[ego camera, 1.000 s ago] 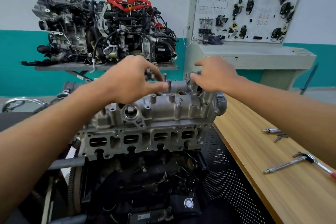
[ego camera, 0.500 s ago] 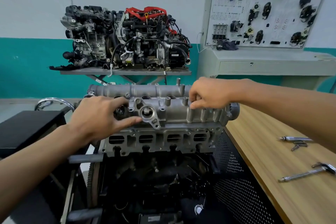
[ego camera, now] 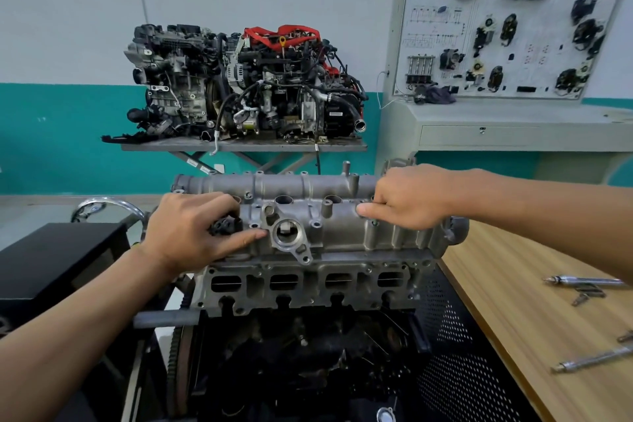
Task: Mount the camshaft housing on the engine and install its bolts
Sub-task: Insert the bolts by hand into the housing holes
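Curling over the left end of the camshaft housing point(ego camera: 342, 229), the fingers of your left hand point(ego camera: 186, 233) grip it there, with a black fitting point(ego camera: 224, 225) showing between them and your thumb, which lies stretched along the housing's front face, its tip just beside the round flanged bore point(ego camera: 287, 233). The fingers of your right hand point(ego camera: 407, 199) are bent at the knuckles, and 1 fingertip presses on the housing's top near its right end; whether they pinch anything underneath you cannot tell from here. The housing sits on top of the cylinder head point(ego camera: 308, 284), whose 4 oblong ports face you, and the dark engine block point(ego camera: 308, 363) stands beneath. A black perforated panel point(ego camera: 462, 370) lies to the right of the block, then a wooden bench point(ego camera: 513, 325) carrying a slim metal bar point(ego camera: 596, 358), a pen-like tool point(ego camera: 585, 281) and a few small bits point(ego camera: 584, 296). A black box point(ego camera: 51, 257) stands at your left. Farther back, 2 complete engines point(ego camera: 239, 86) rest on a grey table point(ego camera: 154, 147), and a training board point(ego camera: 507, 44) of car parts stands against the wall to the right.
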`<action>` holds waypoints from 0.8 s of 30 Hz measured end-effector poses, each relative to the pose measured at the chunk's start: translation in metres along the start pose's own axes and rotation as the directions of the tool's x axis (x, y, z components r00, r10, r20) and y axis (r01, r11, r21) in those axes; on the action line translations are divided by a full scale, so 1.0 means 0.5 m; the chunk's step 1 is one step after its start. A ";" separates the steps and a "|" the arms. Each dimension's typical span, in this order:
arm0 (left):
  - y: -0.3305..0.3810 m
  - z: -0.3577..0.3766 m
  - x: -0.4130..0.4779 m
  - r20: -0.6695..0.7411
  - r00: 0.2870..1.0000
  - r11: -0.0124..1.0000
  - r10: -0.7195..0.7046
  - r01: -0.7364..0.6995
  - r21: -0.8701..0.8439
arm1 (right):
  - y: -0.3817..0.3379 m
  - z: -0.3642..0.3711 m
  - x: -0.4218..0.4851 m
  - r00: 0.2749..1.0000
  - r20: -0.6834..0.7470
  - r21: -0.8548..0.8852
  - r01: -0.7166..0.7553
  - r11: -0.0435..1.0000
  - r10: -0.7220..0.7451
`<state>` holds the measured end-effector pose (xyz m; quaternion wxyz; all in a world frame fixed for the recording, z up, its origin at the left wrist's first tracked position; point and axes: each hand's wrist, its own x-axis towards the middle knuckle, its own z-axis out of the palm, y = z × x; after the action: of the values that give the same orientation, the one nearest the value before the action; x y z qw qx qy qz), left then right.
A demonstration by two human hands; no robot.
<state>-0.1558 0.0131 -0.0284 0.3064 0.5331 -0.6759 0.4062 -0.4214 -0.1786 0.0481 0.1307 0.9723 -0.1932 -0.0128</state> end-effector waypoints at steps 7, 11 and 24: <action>-0.002 -0.005 0.005 -0.047 0.998 0.996 -0.037 0.033 -0.089 | -0.005 -0.001 0.021 0.999 0.036 -0.002 0.031 1.000 -0.031; -0.005 -0.005 0.006 -0.031 0.998 0.995 -0.049 0.046 -0.091 | -0.003 0.008 0.019 1.000 -0.030 0.044 0.004 0.999 -0.003; -0.016 0.000 0.013 0.004 0.999 0.998 -0.033 0.033 -0.059 | 0.011 0.012 0.000 0.999 -0.003 0.135 0.051 0.989 -0.051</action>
<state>-0.1499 0.0093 -0.0208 0.3276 0.5356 -0.6792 0.3801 -0.4238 -0.1849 0.0435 0.0641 0.9836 -0.1687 -0.0032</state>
